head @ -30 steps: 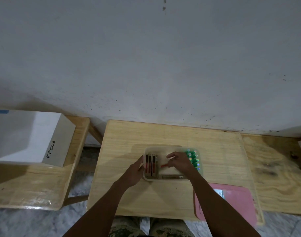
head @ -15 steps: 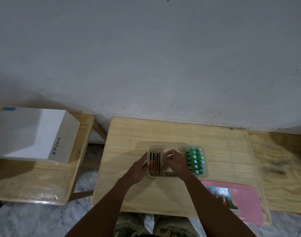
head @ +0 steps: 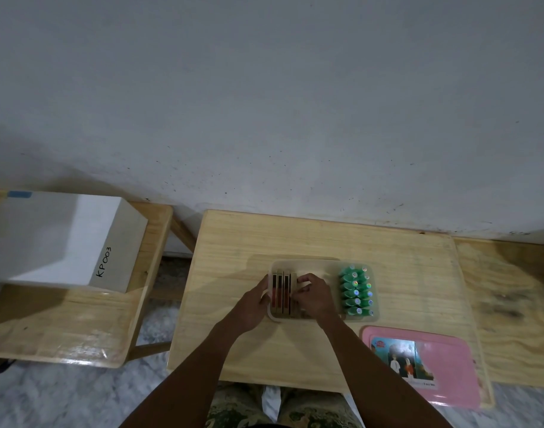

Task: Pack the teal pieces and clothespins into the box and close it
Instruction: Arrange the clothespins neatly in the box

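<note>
A shallow translucent box (head: 307,263) sits mid-table. Several teal pieces (head: 355,290) with shiny round tops stand in two rows at its right end. A row of wooden and red clothespins (head: 280,293) stands on edge at its left end. My left hand (head: 252,307) grips the box's left wall. My right hand (head: 314,295) is inside the box, its fingertips pinched on the rightmost clothespin of the row. The middle of the box is hidden under that hand.
A pink lid (head: 450,366) with a picture label lies flat at the table's (head: 295,236) front right corner. A white carton marked KP003 (head: 63,239) stands on a lower wooden stool (head: 79,329) to the left. A grey wall runs behind.
My right hand moved left from the box's middle to the clothespin row, bringing a clothespin against it. My left hand stayed on the box's left wall.
</note>
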